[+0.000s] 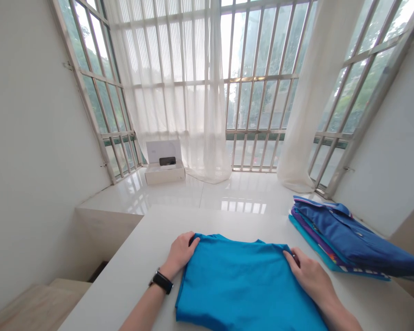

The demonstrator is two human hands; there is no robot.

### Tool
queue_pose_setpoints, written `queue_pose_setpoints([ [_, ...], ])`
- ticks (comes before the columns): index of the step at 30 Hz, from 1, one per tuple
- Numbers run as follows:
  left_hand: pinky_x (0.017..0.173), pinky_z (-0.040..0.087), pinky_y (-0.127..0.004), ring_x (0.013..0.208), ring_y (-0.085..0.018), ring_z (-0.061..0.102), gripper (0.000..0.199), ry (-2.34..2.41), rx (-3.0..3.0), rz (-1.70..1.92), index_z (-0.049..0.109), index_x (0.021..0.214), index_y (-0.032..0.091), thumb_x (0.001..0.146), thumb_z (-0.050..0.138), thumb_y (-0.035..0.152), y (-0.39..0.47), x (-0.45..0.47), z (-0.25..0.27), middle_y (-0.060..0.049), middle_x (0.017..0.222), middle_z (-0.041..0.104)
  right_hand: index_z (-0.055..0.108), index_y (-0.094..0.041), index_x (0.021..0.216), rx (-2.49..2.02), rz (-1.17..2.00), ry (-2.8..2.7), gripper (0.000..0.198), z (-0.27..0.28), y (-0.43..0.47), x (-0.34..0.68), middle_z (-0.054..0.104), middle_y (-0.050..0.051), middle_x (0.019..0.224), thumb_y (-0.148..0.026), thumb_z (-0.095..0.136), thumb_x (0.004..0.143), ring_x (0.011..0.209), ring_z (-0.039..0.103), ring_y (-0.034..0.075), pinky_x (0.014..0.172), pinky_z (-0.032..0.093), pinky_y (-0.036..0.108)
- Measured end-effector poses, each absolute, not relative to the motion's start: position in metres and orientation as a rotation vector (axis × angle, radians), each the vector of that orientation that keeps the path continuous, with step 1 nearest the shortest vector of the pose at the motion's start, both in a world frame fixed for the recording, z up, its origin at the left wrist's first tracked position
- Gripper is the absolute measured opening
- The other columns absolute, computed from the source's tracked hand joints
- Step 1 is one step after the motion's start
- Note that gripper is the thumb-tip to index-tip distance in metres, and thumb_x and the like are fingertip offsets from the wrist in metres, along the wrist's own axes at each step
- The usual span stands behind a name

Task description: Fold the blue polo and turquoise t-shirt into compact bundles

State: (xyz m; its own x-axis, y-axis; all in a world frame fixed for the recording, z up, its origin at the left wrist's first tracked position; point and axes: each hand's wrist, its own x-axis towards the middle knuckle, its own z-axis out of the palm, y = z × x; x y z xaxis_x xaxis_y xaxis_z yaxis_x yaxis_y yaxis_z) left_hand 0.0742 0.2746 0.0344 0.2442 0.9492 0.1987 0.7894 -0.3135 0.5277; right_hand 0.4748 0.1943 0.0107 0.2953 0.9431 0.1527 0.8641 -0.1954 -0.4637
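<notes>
A bright blue shirt (241, 280), partly folded, lies on the white table (117, 276) right before me, its neckline at the far edge. My left hand (182, 250) pinches the shirt's far left corner between thumb and fingers; a black watch sits on that wrist. At the far right corner, my right hand (307, 271) grips the cloth the same way, thumb on top. The near edge of the shirt runs out of the picture.
To the right lies a stack of folded clothes (352, 239), a dark blue collared shirt on top. An open white box (164, 174) with a black device (167, 161) stands on the glossy sill (207, 193). Behind are barred windows and a white curtain (207, 115).
</notes>
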Motion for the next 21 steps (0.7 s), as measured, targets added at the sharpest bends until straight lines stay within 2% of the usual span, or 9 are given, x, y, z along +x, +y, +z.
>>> queue_pose_setpoints([
  [4,0.067,0.04,-0.028,0.081,-0.021,0.064,0.028,1.682,2.251,0.629,0.059,0.081,0.021,0.097,0.044,0.038,0.272,0.075,0.039,-0.004,0.083,0.068,0.056,-0.028,0.084,-2.183,0.194,-1.643,0.036,0.009,0.196,0.477,0.071,0.005,0.072,-0.056,0.034,0.09,0.075,0.07,0.028,0.059,0.04,0.031],
  [12,0.062,0.036,-0.027,0.075,-0.021,0.063,0.031,1.788,2.261,0.611,0.059,0.082,0.022,0.099,0.043,0.043,0.275,0.075,0.031,-0.003,0.079,0.068,0.054,-0.027,0.083,-2.176,0.224,-1.656,0.037,0.005,0.199,0.48,0.072,0.007,0.077,-0.055,0.032,0.091,0.081,0.071,0.03,0.065,0.043,0.034],
  [17,0.072,0.041,-0.03,0.081,-0.022,0.061,0.032,1.758,2.343,0.729,0.061,0.084,0.021,0.1,0.042,0.042,0.276,0.077,0.029,-0.005,0.082,0.066,0.054,-0.027,0.084,-2.148,0.252,-1.632,0.037,0.005,0.2,0.481,0.074,0.007,0.082,-0.057,0.032,0.09,0.081,0.071,0.03,0.067,0.044,0.035],
  [21,0.078,0.043,-0.031,0.087,-0.022,0.06,0.027,1.691,2.339,0.714,0.062,0.087,0.021,0.098,0.045,0.038,0.276,0.077,0.031,-0.006,0.089,0.069,0.055,-0.028,0.083,-2.139,0.229,-1.622,0.037,0.005,0.199,0.48,0.074,0.006,0.079,-0.057,0.034,0.089,0.08,0.071,0.03,0.065,0.044,0.034],
])
